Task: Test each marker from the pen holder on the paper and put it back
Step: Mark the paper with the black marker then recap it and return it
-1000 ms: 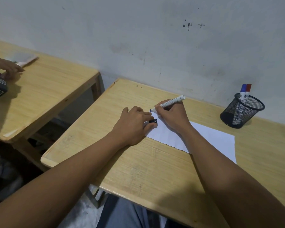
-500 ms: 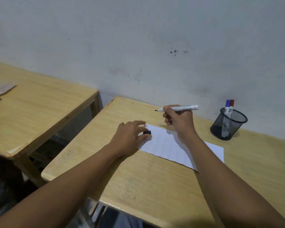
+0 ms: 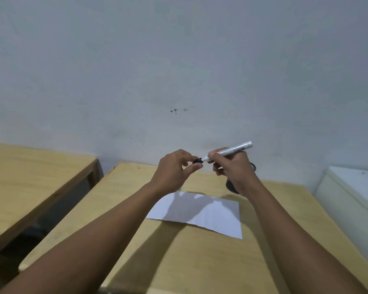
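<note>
My right hand [image 3: 232, 168] grips a white marker [image 3: 232, 150], held nearly level above the desk with its tip pointing left. My left hand [image 3: 174, 170] pinches the black cap [image 3: 197, 161] right at the marker's tip; whether the cap is seated on the tip I cannot tell. A white sheet of paper [image 3: 202, 213] lies flat on the wooden desk [image 3: 200, 262] below both hands. The black mesh pen holder [image 3: 231, 186] stands behind my right hand, which hides nearly all of it.
A second wooden desk [image 3: 30, 187] stands to the left across a narrow gap. A white cabinet [image 3: 353, 194] sits at the right edge. The grey wall [image 3: 179, 71] rises just behind the desk.
Both hands rose off the paper. My left hand picked up the black cap and brought it to the marker's tip. The view tilted up, and the holder slid behind my right hand.
</note>
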`<state>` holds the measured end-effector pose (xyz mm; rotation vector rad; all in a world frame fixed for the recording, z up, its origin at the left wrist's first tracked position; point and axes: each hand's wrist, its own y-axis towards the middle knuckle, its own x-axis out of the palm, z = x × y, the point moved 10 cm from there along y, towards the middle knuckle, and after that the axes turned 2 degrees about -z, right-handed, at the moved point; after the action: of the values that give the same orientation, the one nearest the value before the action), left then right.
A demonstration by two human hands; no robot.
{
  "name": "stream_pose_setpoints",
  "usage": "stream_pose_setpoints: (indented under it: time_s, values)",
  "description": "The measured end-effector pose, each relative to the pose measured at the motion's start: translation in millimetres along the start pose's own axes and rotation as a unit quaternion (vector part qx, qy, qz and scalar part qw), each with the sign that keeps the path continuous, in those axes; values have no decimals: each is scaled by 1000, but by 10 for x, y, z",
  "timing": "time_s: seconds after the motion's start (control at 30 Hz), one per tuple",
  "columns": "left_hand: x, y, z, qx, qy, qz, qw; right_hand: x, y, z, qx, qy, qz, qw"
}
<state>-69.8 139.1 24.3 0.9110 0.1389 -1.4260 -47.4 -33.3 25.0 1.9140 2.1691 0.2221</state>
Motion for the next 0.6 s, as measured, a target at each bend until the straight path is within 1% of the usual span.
stream_pose_setpoints:
  time_s: [0.1,0.17,0.23,0.3,0.37,0.43,0.5,0.57,0.6]
  values:
    - [88,41,265,29,13,-10,999,-150,-88,-83,-1,-27,-4,1000]
    - [140,76,449,59,39,-4,997,-253,-133,-107,4,-29,15,999]
    - [177,96,644,98,93,21,991,-375,-154,-139,7,-28,47,998]
    - [186,99,800,138,151,65,977,-440,-151,-179,12,-30,60,998]
    - [183,121,846,142,150,91,974,-496,-143,-205,26,-22,78,996]
    - [200,196,840,118,120,84,982,-637,-146,-174,43,-14,140,989]
    - [212,309,849,94,101,75,988,-834,-190,-118,54,-29,236,970]
    - [248,445,879,82,93,60,990,-989,-232,-122,27,-77,303,949]
    - [282,515,890,78,88,49,992,-1034,-234,-153,6,-110,316,942]
